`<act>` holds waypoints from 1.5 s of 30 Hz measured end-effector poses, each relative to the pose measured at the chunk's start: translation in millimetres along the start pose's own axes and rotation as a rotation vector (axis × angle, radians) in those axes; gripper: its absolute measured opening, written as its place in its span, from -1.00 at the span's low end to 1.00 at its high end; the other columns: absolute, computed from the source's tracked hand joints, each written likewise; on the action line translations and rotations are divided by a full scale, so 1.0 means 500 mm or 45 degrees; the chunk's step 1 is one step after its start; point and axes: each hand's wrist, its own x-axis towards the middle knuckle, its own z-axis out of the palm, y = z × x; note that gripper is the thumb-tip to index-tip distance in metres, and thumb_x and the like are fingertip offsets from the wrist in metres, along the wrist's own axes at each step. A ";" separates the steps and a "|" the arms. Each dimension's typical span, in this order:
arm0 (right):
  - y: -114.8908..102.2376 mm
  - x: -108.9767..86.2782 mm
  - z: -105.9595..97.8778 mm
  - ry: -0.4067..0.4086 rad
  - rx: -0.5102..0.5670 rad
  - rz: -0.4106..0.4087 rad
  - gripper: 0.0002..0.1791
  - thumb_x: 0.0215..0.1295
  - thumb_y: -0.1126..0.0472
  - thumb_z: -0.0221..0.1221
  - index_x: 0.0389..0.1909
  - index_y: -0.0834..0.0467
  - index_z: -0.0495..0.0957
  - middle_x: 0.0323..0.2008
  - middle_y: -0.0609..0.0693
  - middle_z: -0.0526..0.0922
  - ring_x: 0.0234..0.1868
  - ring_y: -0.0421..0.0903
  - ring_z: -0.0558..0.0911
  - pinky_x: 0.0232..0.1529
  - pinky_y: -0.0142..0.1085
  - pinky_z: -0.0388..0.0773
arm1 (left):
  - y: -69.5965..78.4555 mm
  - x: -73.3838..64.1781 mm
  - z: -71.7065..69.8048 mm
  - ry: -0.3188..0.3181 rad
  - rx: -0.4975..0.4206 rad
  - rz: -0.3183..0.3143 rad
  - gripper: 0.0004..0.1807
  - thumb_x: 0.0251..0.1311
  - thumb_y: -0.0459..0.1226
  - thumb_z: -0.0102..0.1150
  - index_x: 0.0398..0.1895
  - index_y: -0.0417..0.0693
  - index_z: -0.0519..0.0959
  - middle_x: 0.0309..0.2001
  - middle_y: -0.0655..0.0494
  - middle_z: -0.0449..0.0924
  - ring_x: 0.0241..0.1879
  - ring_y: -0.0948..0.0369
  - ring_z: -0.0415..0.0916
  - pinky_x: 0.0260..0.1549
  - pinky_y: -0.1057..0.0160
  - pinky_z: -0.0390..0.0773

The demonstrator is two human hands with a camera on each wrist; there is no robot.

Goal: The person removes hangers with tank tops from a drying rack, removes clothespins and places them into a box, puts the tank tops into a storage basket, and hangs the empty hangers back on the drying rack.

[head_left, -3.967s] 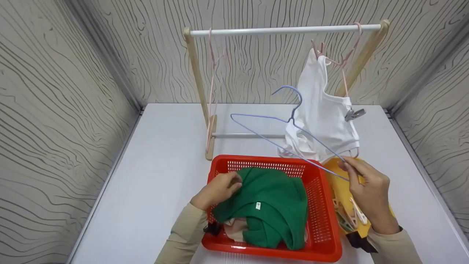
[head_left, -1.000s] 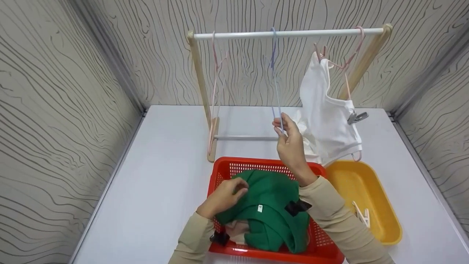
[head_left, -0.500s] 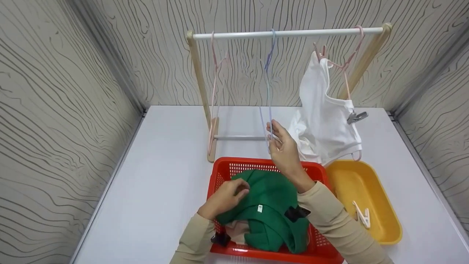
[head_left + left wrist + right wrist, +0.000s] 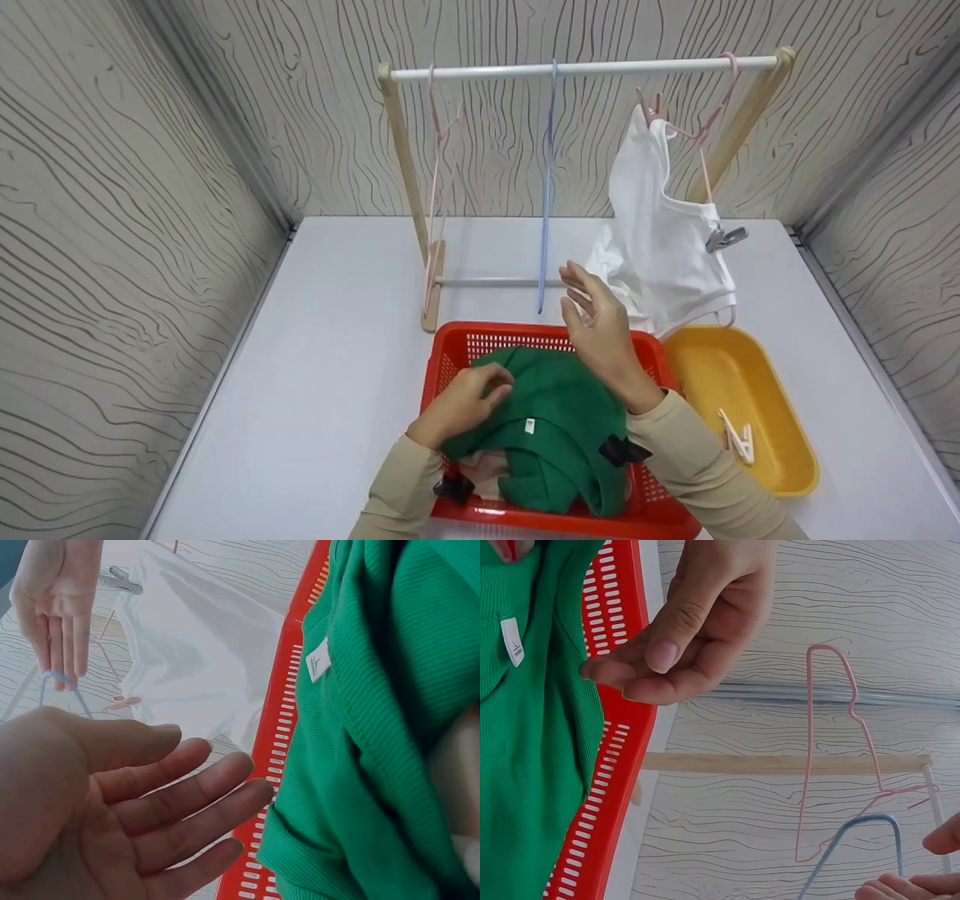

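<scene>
A blue wire hanger (image 4: 545, 210) hangs by its hook from the middle of the white rail (image 4: 495, 73), nearly edge-on in the head view. To its right is my right hand (image 4: 604, 330), raised above the red basket with fingers extended, holding nothing. My left hand (image 4: 465, 401) hovers over the basket's left side, fingers loosely bent and nothing between them; its spread fingers show in the left wrist view. A crumpled green ribbed garment (image 4: 555, 465) with a white neck label fills the red perforated basket (image 4: 442, 345), over some beige cloth (image 4: 484, 472).
A pink hanger (image 4: 435, 187) hangs at the rail's left end. On the right, a white top (image 4: 652, 225) hangs from another pink hanger, with a grey clip (image 4: 726, 239) on it. A yellow tray (image 4: 780, 420) holding a white clothespin (image 4: 741, 439) stands beside the basket.
Four seconds ago my right hand held the blue hanger above the basket; since then it was hooked on the rail. In the last half second that hand let go and drew back rightward.
</scene>
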 end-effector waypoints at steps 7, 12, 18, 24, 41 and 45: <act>0.015 -0.013 -0.018 0.088 -0.122 -0.134 -0.55 0.24 0.53 0.08 0.17 0.51 0.38 0.08 0.37 0.56 0.14 0.23 0.57 0.14 -0.06 0.46 | 0.000 0.001 0.001 0.000 -0.004 0.003 -0.76 0.37 -0.25 0.04 -0.02 -0.17 0.55 -0.08 -0.05 0.67 -0.13 0.15 0.60 0.07 0.17 0.62; 0.028 -0.018 -0.029 0.148 -0.264 -0.213 -0.62 0.22 0.53 0.12 0.08 0.50 0.46 -0.03 0.35 0.63 0.02 0.22 0.63 0.08 -0.06 0.50 | 0.000 0.002 0.001 0.013 -0.012 0.004 -0.76 0.38 -0.24 0.04 -0.02 -0.16 0.55 -0.07 -0.04 0.67 -0.12 0.15 0.59 0.08 0.16 0.61; 0.036 -0.022 -0.050 0.266 -0.440 -0.245 -0.70 0.19 0.50 0.17 -0.04 0.45 0.54 -0.11 0.31 0.68 -0.09 0.19 0.66 0.00 0.00 0.58 | 0.004 0.004 0.002 0.009 -0.034 -0.022 -0.76 0.39 -0.24 0.02 -0.01 -0.15 0.55 -0.05 -0.03 0.67 -0.11 0.16 0.58 0.11 0.15 0.60; 0.041 -0.023 -0.079 0.404 -0.558 -0.232 -0.75 0.20 0.48 0.16 -0.09 0.46 0.56 -0.17 0.33 0.68 -0.15 0.22 0.65 -0.05 0.07 0.58 | 0.005 0.003 0.002 0.014 -0.041 -0.030 -0.77 0.39 -0.24 0.02 -0.01 -0.13 0.55 -0.05 -0.02 0.67 -0.10 0.16 0.58 0.11 0.13 0.59; 0.036 -0.017 -0.159 0.790 -0.656 -0.275 -0.84 0.21 0.45 0.15 -0.22 0.44 0.60 -0.30 0.35 0.66 -0.21 0.23 0.63 -0.01 -0.66 0.38 | 0.001 0.002 0.005 0.019 -0.047 0.011 -0.76 0.40 -0.23 0.01 -0.03 -0.15 0.55 -0.08 -0.02 0.68 -0.10 0.18 0.60 0.11 0.17 0.60; 0.036 -0.016 -0.175 0.796 -0.669 -0.240 -0.82 0.24 0.43 0.13 -0.21 0.47 0.58 -0.27 0.38 0.65 -0.19 0.25 0.63 -0.02 -0.73 0.28 | 0.002 0.002 0.006 0.017 -0.053 0.004 -0.77 0.39 -0.24 0.01 -0.03 -0.14 0.55 -0.07 -0.01 0.67 -0.10 0.18 0.59 0.10 0.17 0.60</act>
